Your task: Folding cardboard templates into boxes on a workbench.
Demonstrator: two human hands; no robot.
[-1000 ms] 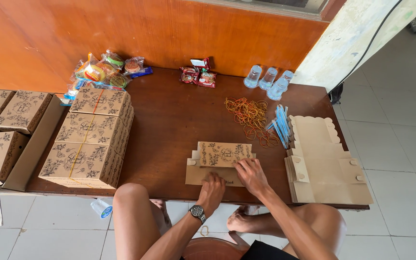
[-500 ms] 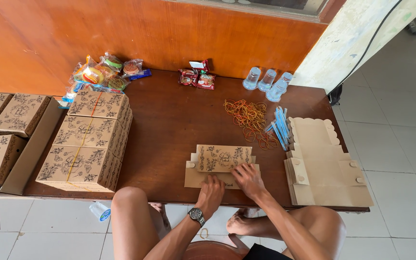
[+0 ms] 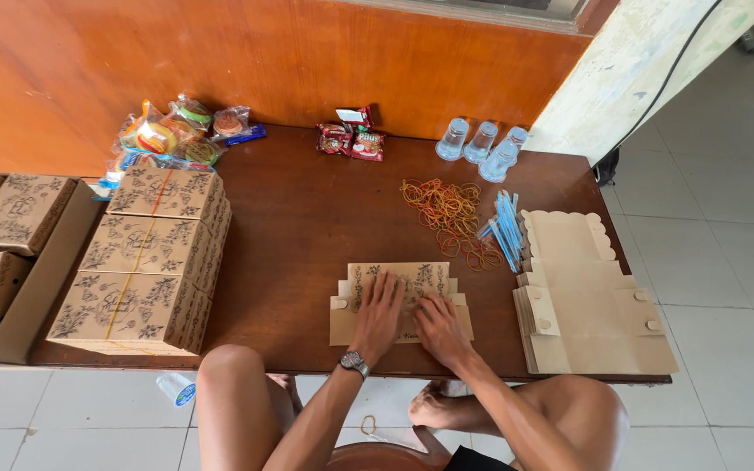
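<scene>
A flat, unfolded cardboard box blank [image 3: 399, 281] with a dark floral print lies near the front edge of the brown wooden table [image 3: 307, 218]. My left hand [image 3: 379, 316], a watch on its wrist, presses flat on the blank's left half. Beside it, my right hand [image 3: 441, 329] lies flat on the right half, fingers spread. Neither hand grips anything.
A stack of plain box blanks [image 3: 588, 305] lies at the right; rubber bands [image 3: 447, 214], blue straws [image 3: 505, 228] and sealed water cups [image 3: 484, 144] lie behind. Finished printed boxes [image 3: 146, 253] are stacked at the left, snack packets [image 3: 181, 135] at the back.
My left hand has come up from the table's edge onto the blank. My right hand stays on the blank, now lying flat beside the left.
</scene>
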